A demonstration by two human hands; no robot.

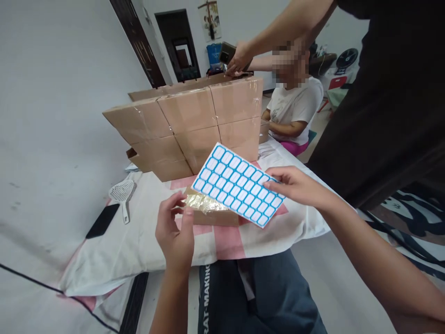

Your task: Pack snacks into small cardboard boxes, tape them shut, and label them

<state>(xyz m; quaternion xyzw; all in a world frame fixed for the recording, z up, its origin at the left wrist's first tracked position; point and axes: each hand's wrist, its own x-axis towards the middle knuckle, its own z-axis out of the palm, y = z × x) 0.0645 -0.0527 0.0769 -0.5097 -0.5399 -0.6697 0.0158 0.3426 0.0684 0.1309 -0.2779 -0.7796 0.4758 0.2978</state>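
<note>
The sheet of blue-lined labels (239,185) slants in the air, in front of the small cardboard box (212,218). It is held at one side only, so it might bend or flop if the pinch gets loose. If the thumb squeezes too hard, it could crease a label. The top of the small box has shiny, crinkly tape (201,202) on it, and a label put on those bumps might not stick flat.

The right hand (294,184) is pinching the sheet near its right edge, with the thumb over the printed side. Most of the sheet sticks out past those fingers, toward the left hand (175,232). The left hand is bent by the left end of the small box, with a gap between thumb and fingers. The sheet is not in it. From up here I can't tell if those fingers are touching the box or pinching a bit of tape.

The small box sits on a pink and white cloth (149,243). Just behind stands a big cardboard box (187,130). Over to the left lie a white scoop with holes (121,191) and a flat black thing (102,221).
</note>
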